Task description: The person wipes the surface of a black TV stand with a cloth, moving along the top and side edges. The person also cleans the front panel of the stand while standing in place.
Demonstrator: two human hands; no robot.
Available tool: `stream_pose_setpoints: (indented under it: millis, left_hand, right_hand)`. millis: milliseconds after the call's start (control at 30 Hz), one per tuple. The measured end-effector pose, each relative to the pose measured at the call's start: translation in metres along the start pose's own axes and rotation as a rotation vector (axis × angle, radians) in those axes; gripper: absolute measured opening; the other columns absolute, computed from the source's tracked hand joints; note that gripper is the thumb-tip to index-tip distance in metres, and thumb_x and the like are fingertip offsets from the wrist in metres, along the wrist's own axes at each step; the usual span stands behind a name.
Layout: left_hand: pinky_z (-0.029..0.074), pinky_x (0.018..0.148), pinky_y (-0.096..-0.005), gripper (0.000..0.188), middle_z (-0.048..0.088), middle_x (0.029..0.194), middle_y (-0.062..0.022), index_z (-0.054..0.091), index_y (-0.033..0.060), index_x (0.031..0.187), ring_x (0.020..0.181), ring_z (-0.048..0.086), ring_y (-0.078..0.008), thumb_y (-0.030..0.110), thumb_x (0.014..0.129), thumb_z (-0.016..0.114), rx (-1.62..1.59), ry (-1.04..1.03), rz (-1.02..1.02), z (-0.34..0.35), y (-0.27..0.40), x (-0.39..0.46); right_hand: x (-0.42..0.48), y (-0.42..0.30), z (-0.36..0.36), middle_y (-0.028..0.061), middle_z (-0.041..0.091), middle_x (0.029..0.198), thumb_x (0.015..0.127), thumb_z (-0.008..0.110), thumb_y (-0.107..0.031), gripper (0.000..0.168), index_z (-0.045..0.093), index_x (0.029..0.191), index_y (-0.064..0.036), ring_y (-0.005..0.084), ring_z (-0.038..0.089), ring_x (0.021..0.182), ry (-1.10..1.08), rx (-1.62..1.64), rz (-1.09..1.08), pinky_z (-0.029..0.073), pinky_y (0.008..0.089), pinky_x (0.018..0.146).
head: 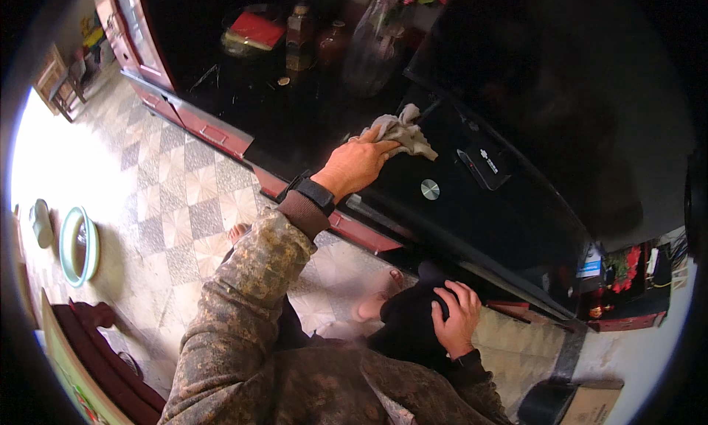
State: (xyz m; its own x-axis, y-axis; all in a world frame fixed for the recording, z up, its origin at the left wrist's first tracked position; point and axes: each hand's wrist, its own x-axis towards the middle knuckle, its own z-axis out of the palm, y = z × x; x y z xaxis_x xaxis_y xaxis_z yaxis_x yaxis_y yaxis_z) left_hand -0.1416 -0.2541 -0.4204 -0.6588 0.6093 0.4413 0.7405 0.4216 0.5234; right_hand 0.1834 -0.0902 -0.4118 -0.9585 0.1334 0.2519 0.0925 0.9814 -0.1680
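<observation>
My left hand (358,162) presses a crumpled grey cloth (402,131) onto the glossy black top of a cabinet (310,132), its fingers lying over the cloth's near edge. To the right of the cloth are a round silvery disc (430,189) and a small black box-like device (489,168) with a white mark. My right hand (458,317) rests on my dark-trousered knee, fingers slightly bent, holding nothing. A large black screen (553,121) rises behind the device.
A clear glass vase (373,54) with flowers, a decorated bottle (299,38), a reddish-brown jar (333,41) and a dish with a red packet (257,29) stand on the cabinet. On the tiled floor are a green-rimmed basin (79,247) and a cardboard box (594,405).
</observation>
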Motion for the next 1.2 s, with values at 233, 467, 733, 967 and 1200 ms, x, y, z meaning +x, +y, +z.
stream_pose_setpoints:
  millis: [233,467,733,967,1200]
  left_hand:
    - [0.050,0.082,-0.0436,0.046,0.058,0.107,-0.0256,0.038,0.0186,0.140,0.091,0.063,-0.0384,0.019,0.094,0.041,0.216,-0.371,-0.076,-0.009,-0.016,0.072]
    - [0.050,0.080,-0.0423,0.053,0.063,0.099,-0.0249,0.032,0.0201,0.143,0.089,0.064,-0.0367,0.013,0.091,0.041,0.200,-0.447,-0.062,0.014,-0.032,0.130]
    - [0.046,0.092,-0.0436,0.055,0.059,0.117,-0.0237,0.034,0.0221,0.143,0.106,0.059,-0.0370,0.013,0.089,0.040,0.196,-0.486,-0.166,0.033,-0.035,0.169]
    - [0.048,0.087,-0.0435,0.046,0.061,0.109,-0.0251,0.041,0.0091,0.135,0.100,0.061,-0.0379,0.007,0.089,0.039,0.227,-0.430,-0.190,0.041,-0.037,0.167]
    - [0.048,0.087,-0.0410,0.063,0.062,0.112,-0.0192,0.035,0.0381,0.141,0.099,0.062,-0.0344,0.007,0.087,0.044,0.372,-0.513,-0.243,0.010,0.011,0.124]
  right_hand:
    - [-0.004,0.022,0.001,0.0077,0.056,0.114,0.077,0.065,-0.020,0.026,0.066,0.101,-0.011,0.0294,0.049,0.110,-0.027,0.065,0.034,0.034,0.0476,0.097]
    - [-0.005,0.041,0.000,0.0081,0.055,0.115,0.076,0.063,-0.024,0.028,0.065,0.101,-0.011,0.0311,0.051,0.106,-0.028,0.098,0.040,0.038,0.0504,0.093]
    - [-0.013,0.058,0.000,0.0087,0.056,0.114,0.082,0.058,-0.030,0.028,0.066,0.100,-0.011,0.0313,0.050,0.106,-0.047,0.137,0.110,0.038,0.0503,0.092]
    - [-0.013,0.055,-0.008,0.0087,0.056,0.115,0.079,0.061,-0.025,0.026,0.066,0.100,-0.011,0.0314,0.050,0.108,0.003,0.222,0.107,0.038,0.0495,0.093]
    - [-0.020,0.047,-0.001,0.0073,0.056,0.116,0.077,0.065,-0.021,0.026,0.067,0.101,-0.011,0.0301,0.051,0.108,0.100,0.147,0.059,0.037,0.0479,0.094]
